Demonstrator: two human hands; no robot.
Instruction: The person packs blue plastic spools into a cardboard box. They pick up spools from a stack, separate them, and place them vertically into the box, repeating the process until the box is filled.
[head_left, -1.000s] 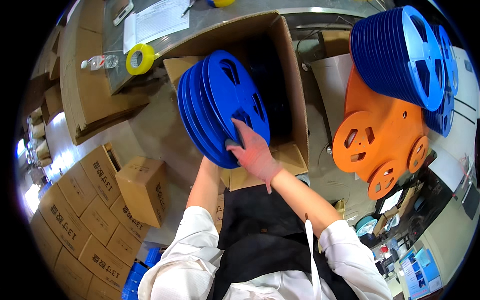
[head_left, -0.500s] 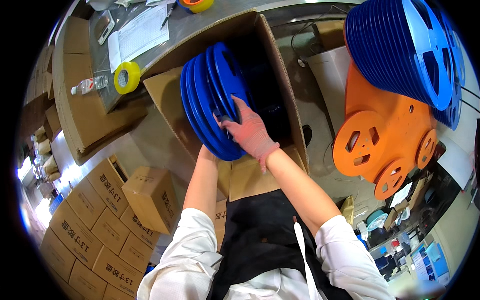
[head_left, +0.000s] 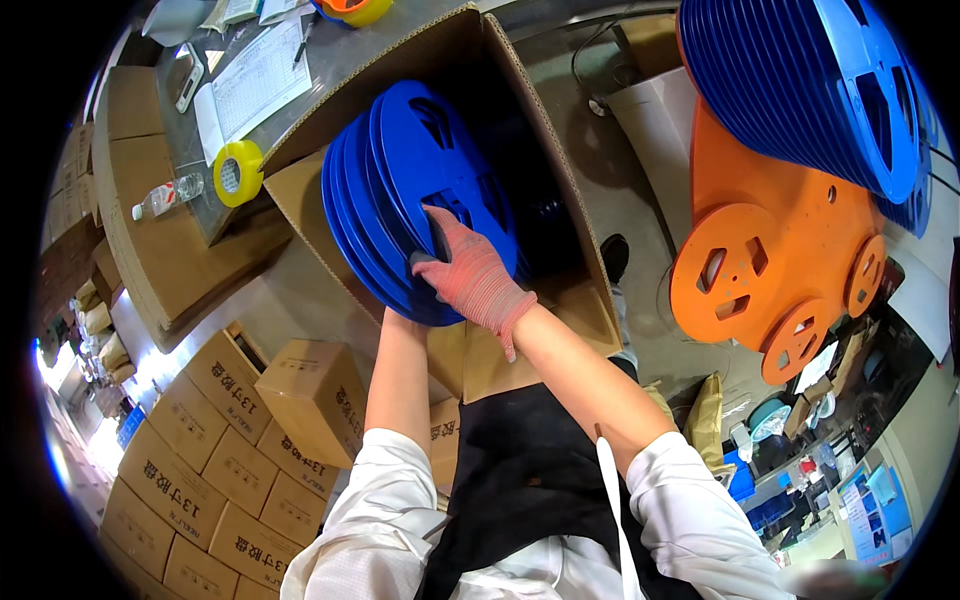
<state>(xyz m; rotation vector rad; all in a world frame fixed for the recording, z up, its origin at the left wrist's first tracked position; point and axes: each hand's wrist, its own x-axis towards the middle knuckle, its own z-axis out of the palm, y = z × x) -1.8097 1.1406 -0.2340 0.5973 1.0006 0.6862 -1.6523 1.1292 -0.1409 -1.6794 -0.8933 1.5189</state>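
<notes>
I see the right hand curled firmly on the front rim of the blue plastic reels, which tilt over the left edge of the open carton, can't tell the left hand's grip behind them, yellow tape roll by carton's far-left corner.

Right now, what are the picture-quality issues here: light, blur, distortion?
Head view: glare washes out the far left; deep shadow swallows the back of the open box. Head view: the table's front edge bows, and black surrounds the image. Head view: a smeared patch sits near the bottom right, cause unclear, while the right hand and held reels look reasonably sharp.
</notes>
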